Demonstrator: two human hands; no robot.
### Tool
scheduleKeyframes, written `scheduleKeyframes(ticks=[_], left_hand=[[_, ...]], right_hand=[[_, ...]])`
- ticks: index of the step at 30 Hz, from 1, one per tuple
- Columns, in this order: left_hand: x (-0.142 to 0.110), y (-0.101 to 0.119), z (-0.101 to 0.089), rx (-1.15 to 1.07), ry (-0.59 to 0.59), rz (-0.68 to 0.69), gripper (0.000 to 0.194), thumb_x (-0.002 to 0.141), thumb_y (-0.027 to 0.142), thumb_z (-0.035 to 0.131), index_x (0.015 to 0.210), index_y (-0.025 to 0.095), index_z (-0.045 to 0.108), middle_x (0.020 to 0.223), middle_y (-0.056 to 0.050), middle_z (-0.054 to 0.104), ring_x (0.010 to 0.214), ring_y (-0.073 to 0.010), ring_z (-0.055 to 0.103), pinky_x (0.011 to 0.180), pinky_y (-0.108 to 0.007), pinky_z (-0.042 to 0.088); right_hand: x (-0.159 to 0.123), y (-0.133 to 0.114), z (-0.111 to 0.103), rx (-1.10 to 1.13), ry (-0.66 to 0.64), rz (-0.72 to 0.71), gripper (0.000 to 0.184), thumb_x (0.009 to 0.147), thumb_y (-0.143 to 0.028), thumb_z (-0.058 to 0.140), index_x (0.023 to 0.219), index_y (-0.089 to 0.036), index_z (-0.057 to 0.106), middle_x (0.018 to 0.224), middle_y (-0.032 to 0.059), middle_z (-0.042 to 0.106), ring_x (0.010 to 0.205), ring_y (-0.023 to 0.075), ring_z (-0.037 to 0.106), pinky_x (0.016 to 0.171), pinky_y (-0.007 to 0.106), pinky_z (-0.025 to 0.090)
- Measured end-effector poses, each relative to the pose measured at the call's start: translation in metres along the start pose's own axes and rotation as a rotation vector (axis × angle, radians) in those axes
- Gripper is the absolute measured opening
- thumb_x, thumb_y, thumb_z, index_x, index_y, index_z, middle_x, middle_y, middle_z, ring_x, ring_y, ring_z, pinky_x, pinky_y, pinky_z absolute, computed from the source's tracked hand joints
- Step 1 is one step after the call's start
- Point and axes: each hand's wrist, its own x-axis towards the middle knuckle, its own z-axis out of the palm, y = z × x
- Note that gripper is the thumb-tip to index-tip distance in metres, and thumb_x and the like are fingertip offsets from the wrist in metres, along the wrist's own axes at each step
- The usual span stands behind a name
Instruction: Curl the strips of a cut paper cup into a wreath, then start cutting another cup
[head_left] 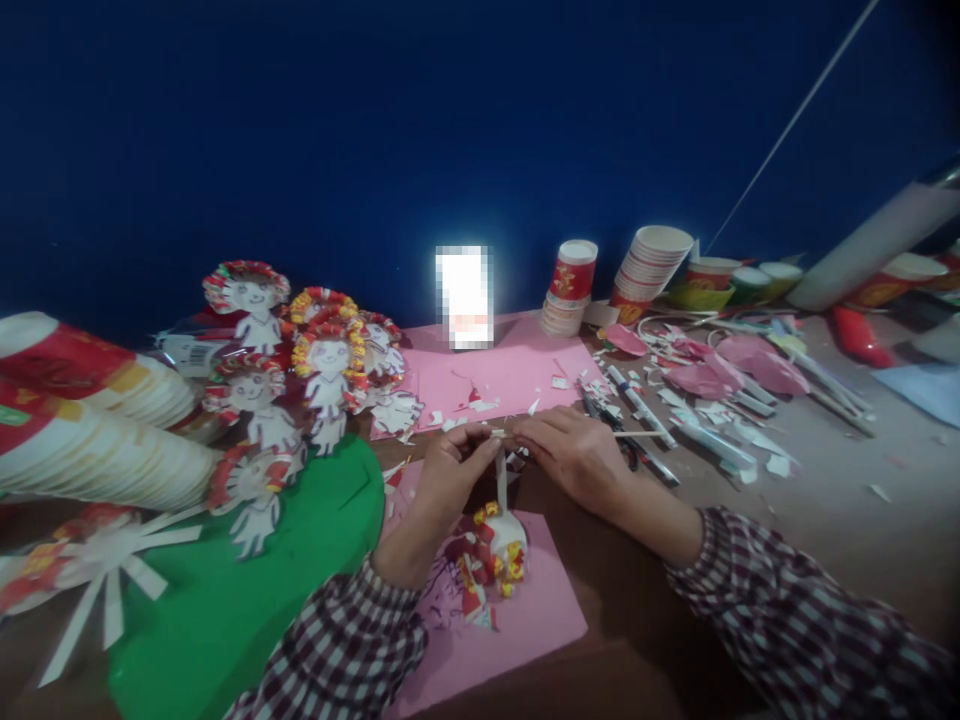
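Over the smooth pink sheet (547, 625), a white paper piece (501, 485) with curled red-yellow fringe runs its flat strip away from the wearer, round end nearest. The left hand (448, 475) pinches its far tip; the right hand (581, 460) grasps a thin, straight stick (641, 434) pointing right.
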Motion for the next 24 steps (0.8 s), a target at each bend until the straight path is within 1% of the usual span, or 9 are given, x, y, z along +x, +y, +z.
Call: scheduleKeyframes(ticks=[5, 10, 16, 24], left_hand=[[0.0005, -0.0004, -0.0001, 0.03, 0.014, 0.019, 0.018, 0.067, 0.027, 0.072, 0.08, 0.015, 0.066, 0.068, 0.0, 0.066, 0.058, -0.0104, 0.059, 0.058, -0.022, 0.048], [-0.0002, -0.0007, -0.0003, 0.087, 0.003, 0.067, 0.014, 0.067, 0.025, 0.072, 0.076, 0.016, 0.068, 0.071, 0.0, 0.066, 0.062, -0.0108, 0.059, 0.061, -0.023, 0.047], [0.0004, -0.0017, -0.0016, 0.119, 0.021, 0.071, 0.016, 0.066, 0.027, 0.072, 0.076, 0.016, 0.069, 0.073, -0.002, 0.067, 0.065, -0.013, 0.059, 0.063, -0.025, 0.048], [0.0018, -0.0034, -0.0036, 0.115, -0.05, 0.074, 0.017, 0.066, 0.027, 0.072, 0.079, 0.016, 0.069, 0.076, -0.003, 0.068, 0.07, -0.0144, 0.061, 0.067, -0.026, 0.048]], right_hand=[[-0.0002, -0.0011, 0.0008, -0.009, -0.027, 0.037, 0.023, 0.094, -0.028, 0.043, 0.099, -0.018, 0.063, 0.09, 0.006, 0.067, 0.086, 0.0162, 0.06, 0.077, 0.028, 0.046], [0.0009, -0.0038, 0.0003, 0.019, -0.028, 0.035, 0.023, 0.094, -0.029, 0.045, 0.108, -0.02, 0.061, 0.099, 0.0049, 0.067, 0.09, 0.0158, 0.06, 0.079, 0.028, 0.046], [-0.0004, -0.0023, 0.0014, 0.033, -0.017, 0.007, 0.022, 0.093, -0.026, 0.045, 0.106, -0.021, 0.063, 0.101, 0.0035, 0.068, 0.093, 0.0159, 0.06, 0.08, 0.029, 0.047], [-0.001, -0.0007, 0.0019, 0.051, -0.018, 0.013, 0.022, 0.093, -0.027, 0.046, 0.107, -0.02, 0.063, 0.1, 0.0039, 0.068, 0.092, 0.0158, 0.06, 0.08, 0.029, 0.048]])
